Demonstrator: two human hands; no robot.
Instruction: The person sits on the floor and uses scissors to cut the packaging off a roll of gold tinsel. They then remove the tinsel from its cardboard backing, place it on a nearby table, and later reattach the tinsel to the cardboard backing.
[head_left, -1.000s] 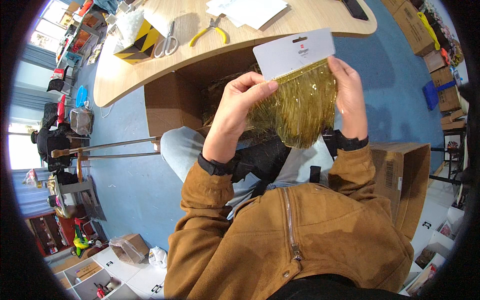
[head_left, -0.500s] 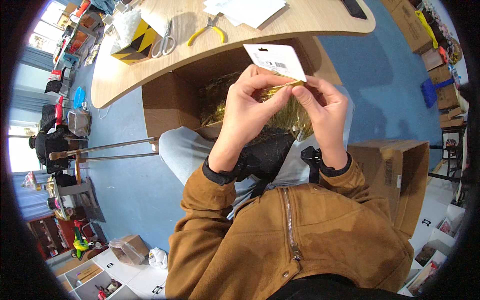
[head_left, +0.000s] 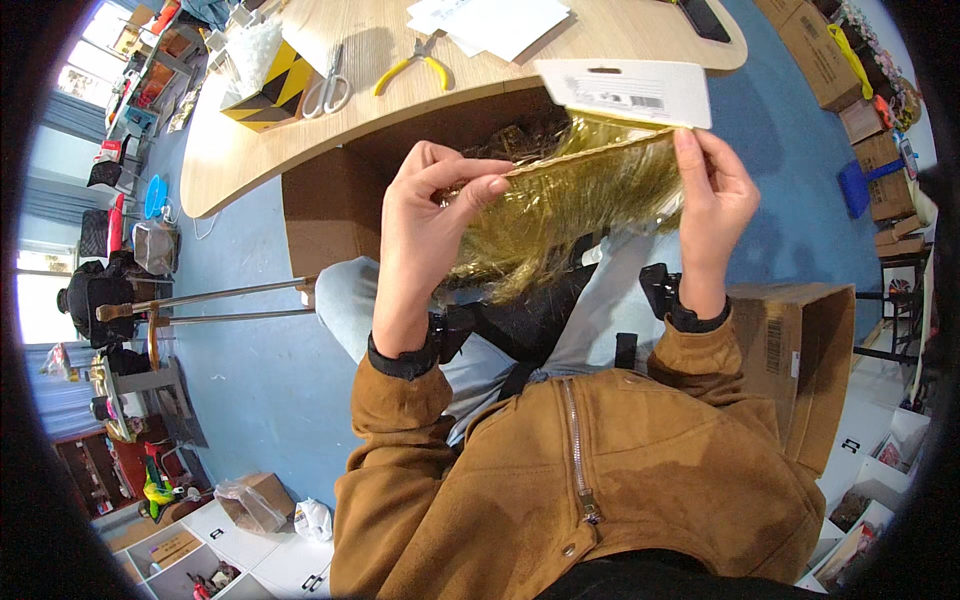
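Note:
Stretched between my hands is a gold tinsel fringe (head_left: 575,205), its shiny strands hanging down from a narrow stitched band. My left hand (head_left: 415,235) pinches the band's left end between thumb and fingers. At the other end my right hand (head_left: 715,195) grips the band just below the corner of a white header card (head_left: 640,85). That card, with a hang slot, stands above the band and partly overlaps the table edge. Beneath the fringe, an open cardboard box (head_left: 335,205) holds more glittery strands, mostly hidden.
On the wooden table (head_left: 270,150) lie scissors (head_left: 328,90), yellow-handled pliers (head_left: 415,70), white papers (head_left: 490,25) and a black phone-like object (head_left: 705,18). A striped black-and-yellow box (head_left: 272,95) stands at its left. Another cardboard box (head_left: 800,370) is at my right side.
My hands have moved apart, the left one leftward and the right one rightward. Between them the fringe has spread out wide. The card has shifted right and up and lies more level.

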